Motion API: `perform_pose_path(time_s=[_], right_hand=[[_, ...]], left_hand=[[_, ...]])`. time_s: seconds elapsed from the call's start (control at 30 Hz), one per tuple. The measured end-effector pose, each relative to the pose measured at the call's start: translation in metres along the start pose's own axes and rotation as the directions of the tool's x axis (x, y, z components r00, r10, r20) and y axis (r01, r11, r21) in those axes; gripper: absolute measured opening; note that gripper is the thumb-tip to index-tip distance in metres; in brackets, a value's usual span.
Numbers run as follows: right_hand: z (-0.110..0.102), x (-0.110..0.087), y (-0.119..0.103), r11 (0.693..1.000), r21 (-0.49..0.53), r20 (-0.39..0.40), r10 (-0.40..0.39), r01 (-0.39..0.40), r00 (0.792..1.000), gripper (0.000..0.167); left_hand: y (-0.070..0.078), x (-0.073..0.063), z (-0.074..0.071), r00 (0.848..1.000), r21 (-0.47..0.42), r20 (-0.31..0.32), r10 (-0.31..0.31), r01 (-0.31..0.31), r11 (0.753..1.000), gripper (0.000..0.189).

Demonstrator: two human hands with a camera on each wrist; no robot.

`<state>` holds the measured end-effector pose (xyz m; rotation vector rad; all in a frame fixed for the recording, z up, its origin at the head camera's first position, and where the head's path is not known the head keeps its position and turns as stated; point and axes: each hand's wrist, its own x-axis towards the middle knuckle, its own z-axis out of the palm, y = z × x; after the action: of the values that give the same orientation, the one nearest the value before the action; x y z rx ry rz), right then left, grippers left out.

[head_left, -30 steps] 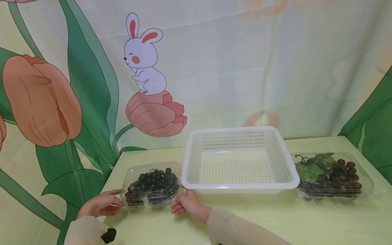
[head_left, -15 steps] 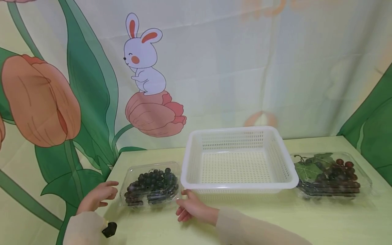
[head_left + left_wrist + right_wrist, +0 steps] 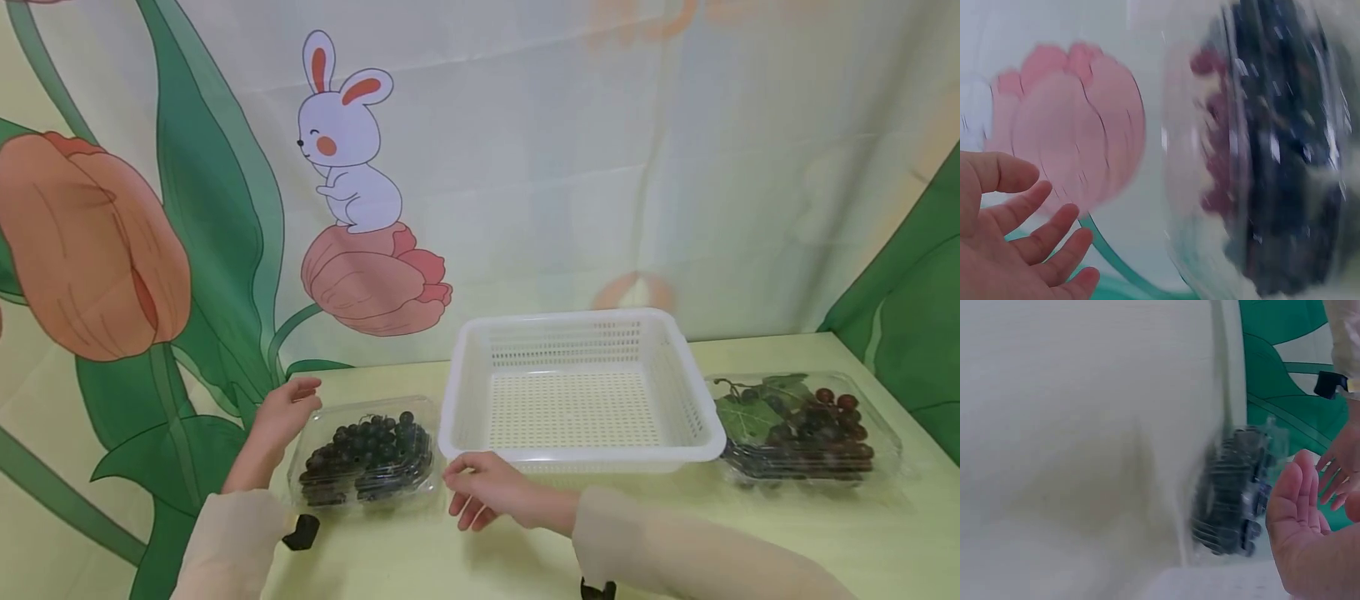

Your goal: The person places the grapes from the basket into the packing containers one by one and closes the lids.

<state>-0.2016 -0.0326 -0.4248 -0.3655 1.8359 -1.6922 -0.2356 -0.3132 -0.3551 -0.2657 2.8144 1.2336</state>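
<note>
A clear plastic box of dark grapes [image 3: 367, 454] rests on the left part of the table with its lid on. My left hand [image 3: 287, 414] is raised at the box's back left corner, holding nothing. In the left wrist view its fingers [image 3: 1054, 240] are loosely spread, apart from the clear box wall. Between that box and a white perforated basket [image 3: 581, 454], my right hand [image 3: 495, 490] hovers by the basket's front left corner with fingers loosely bent around nothing. The right wrist view shows its relaxed fingers [image 3: 1291, 494] near the grape box [image 3: 1229, 494].
A second clear box [image 3: 802, 442], with reddish grapes and green leaves, stands right of the basket. Behind the pale table [image 3: 405, 554] hangs a printed cloth [image 3: 525, 167] with a rabbit and tulips. Each wrist carries a small black device.
Both hands have left the sides of the left grape box. The left hand has risen toward its back corner, and the right has moved right, to the basket's corner. The boxes stay put.
</note>
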Motion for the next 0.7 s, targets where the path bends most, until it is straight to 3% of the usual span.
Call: perform_pose_path(time_s=[0.17,0.4,0.57,0.7], right_hand=[[-0.02,-0.008,-0.031,0.996,-0.049,0.006,-0.068,0.069,0.998,0.025],[-0.057,-0.013,-0.079,0.974,-0.155,-0.121,-0.186,0.167,0.975,0.024],[-0.087,-0.012,-0.107,0.921,-0.304,-0.219,-0.317,0.245,0.923,0.025],[-0.112,-0.009,-0.123,0.832,-0.494,-0.3,-0.436,0.253,0.848,0.027]], left_hand=[[0.037,0.002,0.015,0.996,-0.007,-0.034,0.083,-0.083,0.997,0.043],[0.091,0.008,0.042,0.971,0.05,-0.107,0.215,-0.211,0.976,0.045],[0.125,0.019,0.058,0.922,0.125,-0.157,0.354,-0.337,0.933,0.045],[0.146,0.032,0.068,0.879,0.207,-0.197,0.433,-0.395,0.895,0.046]])
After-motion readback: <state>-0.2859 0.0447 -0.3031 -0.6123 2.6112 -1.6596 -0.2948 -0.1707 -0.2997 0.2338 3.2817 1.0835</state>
